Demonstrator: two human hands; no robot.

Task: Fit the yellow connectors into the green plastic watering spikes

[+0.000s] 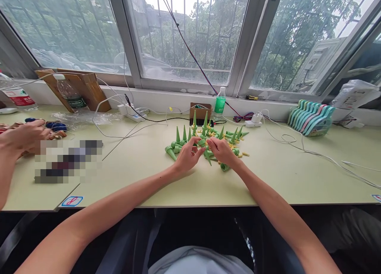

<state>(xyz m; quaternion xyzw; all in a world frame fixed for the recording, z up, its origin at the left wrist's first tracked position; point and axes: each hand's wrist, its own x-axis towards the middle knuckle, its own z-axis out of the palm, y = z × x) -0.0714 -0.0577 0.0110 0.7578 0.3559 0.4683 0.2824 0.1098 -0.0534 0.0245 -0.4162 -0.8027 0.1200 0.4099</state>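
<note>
In the head view, my left hand (189,155) has its thumb and fingers closed around a green plastic cone-shaped spike (202,142) with a ribbed collar. Close against it, my right hand (222,150) is pinched; its fingers hide whatever is in them, though a bit of yellow shows nearby. Around both hands lies a pile of the same green parts. Several pointed spikes (177,135) stand upright behind the left hand. One spike (170,153) rests on its side to the left. Small yellow pegs (245,154) are scattered by the right wrist, and a green ring-like piece (224,167) sits below it.
Behind the pile stand a small cardboard box (201,110) and a green-labelled bottle (220,103). White cables (288,139) cross the pale table (282,178) beside turquoise and pink pieces (311,118). At left, another person's hand (25,137) works near a blurred patch.
</note>
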